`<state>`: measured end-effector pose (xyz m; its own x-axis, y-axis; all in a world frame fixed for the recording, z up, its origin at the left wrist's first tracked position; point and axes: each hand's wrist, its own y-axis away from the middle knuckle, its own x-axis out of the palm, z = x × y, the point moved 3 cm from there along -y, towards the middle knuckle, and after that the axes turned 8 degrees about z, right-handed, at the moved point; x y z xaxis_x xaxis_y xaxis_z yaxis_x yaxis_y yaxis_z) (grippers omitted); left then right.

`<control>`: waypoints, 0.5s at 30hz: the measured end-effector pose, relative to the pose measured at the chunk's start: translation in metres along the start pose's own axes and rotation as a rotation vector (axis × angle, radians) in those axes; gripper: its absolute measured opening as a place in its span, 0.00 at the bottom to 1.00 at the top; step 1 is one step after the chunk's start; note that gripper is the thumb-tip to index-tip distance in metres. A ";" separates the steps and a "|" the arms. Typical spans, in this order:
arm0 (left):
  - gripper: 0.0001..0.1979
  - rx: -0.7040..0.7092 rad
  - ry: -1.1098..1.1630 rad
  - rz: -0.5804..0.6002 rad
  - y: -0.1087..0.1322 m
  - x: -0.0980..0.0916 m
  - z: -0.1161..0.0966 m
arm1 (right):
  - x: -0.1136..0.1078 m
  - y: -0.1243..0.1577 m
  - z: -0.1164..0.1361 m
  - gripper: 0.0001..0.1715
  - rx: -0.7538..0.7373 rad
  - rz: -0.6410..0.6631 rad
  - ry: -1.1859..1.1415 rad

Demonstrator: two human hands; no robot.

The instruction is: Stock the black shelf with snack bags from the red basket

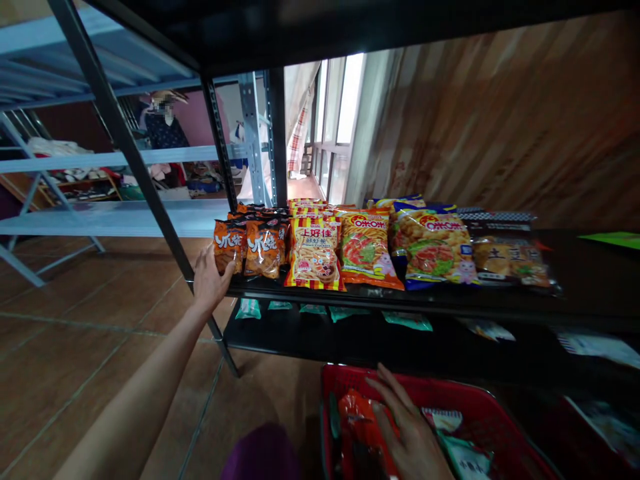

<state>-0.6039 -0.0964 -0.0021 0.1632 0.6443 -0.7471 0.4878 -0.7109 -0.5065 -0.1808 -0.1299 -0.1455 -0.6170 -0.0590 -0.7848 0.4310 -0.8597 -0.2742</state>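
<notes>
Left hand (213, 277) on the end orange bag (229, 243), whether it's pinching I can't tell, and right hand (407, 423), fingers spread, over the red basket (465, 393)!

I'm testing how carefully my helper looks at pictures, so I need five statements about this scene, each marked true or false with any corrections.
1. The left hand is at the leftmost orange-and-black bag. True.
2. The right hand is up among the bags on the shelf. False: it is over the basket.
3. The basket is blue. False: it is red.
4. The red-and-yellow striped bag stands left of the orange-and-black ones. False: it stands to their right.
5. Green packets show on the level below the snack bags. True.
</notes>
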 end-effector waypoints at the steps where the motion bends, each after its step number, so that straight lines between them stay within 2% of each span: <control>1: 0.35 -0.031 -0.010 0.026 -0.004 0.001 -0.001 | 0.006 0.005 -0.004 0.22 0.009 0.007 0.006; 6: 0.41 -0.158 -0.053 0.112 -0.016 0.005 -0.013 | 0.022 0.009 -0.007 0.20 -0.010 0.007 -0.007; 9: 0.41 -0.182 -0.046 0.104 -0.019 0.006 -0.021 | 0.025 -0.006 0.014 0.18 -0.086 -0.016 -0.037; 12: 0.40 -0.177 -0.034 0.069 -0.020 0.008 -0.023 | 0.025 -0.043 0.072 0.19 -0.225 0.018 -0.093; 15: 0.38 -0.172 -0.002 0.064 -0.020 0.013 -0.014 | 0.026 -0.109 0.164 0.23 -0.453 0.100 -0.206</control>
<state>-0.5991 -0.0698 0.0044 0.1973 0.5987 -0.7762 0.6164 -0.6915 -0.3767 -0.3521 -0.1207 -0.0443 -0.6554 -0.2678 -0.7062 0.7088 -0.5409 -0.4528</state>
